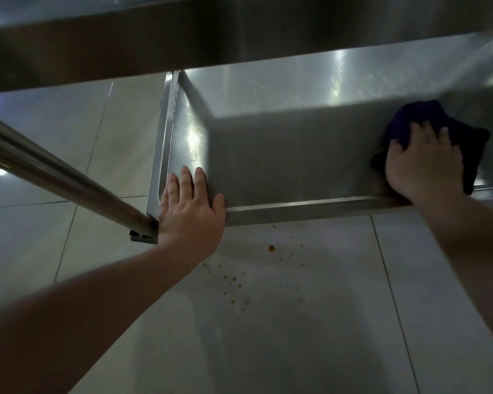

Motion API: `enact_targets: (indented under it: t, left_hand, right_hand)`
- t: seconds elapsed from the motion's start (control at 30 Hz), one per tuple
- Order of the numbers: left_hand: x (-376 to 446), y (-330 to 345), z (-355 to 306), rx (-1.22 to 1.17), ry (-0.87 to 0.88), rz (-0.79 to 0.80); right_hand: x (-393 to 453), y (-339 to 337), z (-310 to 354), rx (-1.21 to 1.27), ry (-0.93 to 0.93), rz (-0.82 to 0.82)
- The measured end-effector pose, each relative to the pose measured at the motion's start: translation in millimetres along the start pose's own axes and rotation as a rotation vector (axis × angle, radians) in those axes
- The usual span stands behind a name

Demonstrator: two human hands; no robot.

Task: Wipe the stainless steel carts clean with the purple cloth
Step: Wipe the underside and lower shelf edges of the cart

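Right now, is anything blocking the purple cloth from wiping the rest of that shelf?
Nothing visible does. The right hand presses the purple cloth at the right end of the cart's lower shelf. The metal is bare up to the left hand, which rests flat on the near-left corner.

Pale floor tiles (310, 322) carry scattered orange-brown spots (271, 248).

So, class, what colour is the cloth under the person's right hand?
Dark purple cloth, on the steel cart shelf; seen in the head view.
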State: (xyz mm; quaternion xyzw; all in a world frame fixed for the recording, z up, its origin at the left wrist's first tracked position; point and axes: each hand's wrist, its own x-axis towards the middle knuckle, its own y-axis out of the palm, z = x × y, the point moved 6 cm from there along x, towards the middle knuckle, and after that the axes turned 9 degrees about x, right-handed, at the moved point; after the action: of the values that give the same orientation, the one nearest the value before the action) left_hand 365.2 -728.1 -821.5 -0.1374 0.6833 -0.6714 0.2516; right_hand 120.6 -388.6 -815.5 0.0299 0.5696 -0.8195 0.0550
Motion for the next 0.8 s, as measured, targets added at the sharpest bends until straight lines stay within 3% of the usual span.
enact_targets:
  t: [0.1, 0.27, 0.43, 0.63, 0.8]
  left_hand:
    - [1, 0, -1, 0.012, 0.005, 0.015]
    - [3, 1, 2, -0.014, 0.007, 0.059]
    - [8, -3, 6, -0.113, -0.017, 0.126]
    - [6, -22, -9, -0.129, -0.015, 0.123]
    - [-51, -31, -71, -0.048, 0.253, 0.046]
  right_hand:
    - [-35, 18, 46, 0.054, 0.01, -0.012]
    - [-134, 63, 140, 0.043, -0.566, 0.082]
    - [-159, 64, 141, -0.087, -1.027, 0.228]
    - [-170, 31, 124, -0.049, -1.171, 0.277]
    - [-189, 11, 92, -0.123, -1.124, 0.515]
